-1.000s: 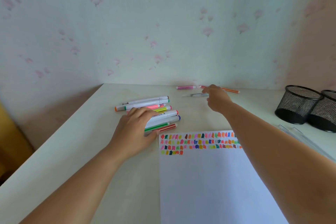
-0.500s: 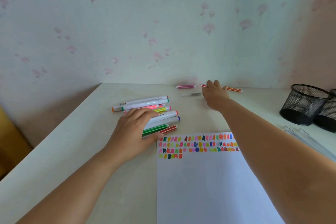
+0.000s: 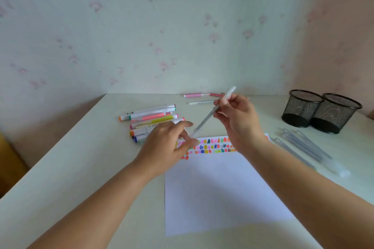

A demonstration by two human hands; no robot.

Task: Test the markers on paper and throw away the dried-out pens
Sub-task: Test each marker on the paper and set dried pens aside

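Observation:
My right hand (image 3: 238,119) grips a thin clear pen (image 3: 208,116) held slantwise above the table, its upper end pointing to the back wall. My left hand (image 3: 168,143) pinches the pen's lower end just above the paper's top edge. The white paper (image 3: 220,188) lies in front of me, with rows of small colour swatches (image 3: 210,146) along its top. A pile of several white-bodied markers (image 3: 149,119) with coloured caps lies left of the hands, partly hidden by my left hand.
Two thin coloured pens (image 3: 193,95) and a clear one (image 3: 200,102) lie near the back wall. Two black mesh cups (image 3: 321,111) stand at the right. Several clear pens (image 3: 303,147) lie right of the paper. Walls close the desk at back and left.
My right hand has come back from the far pens with a clear pen in its grip. My left hand has lifted off the marker pile and taken the pen's lower end.

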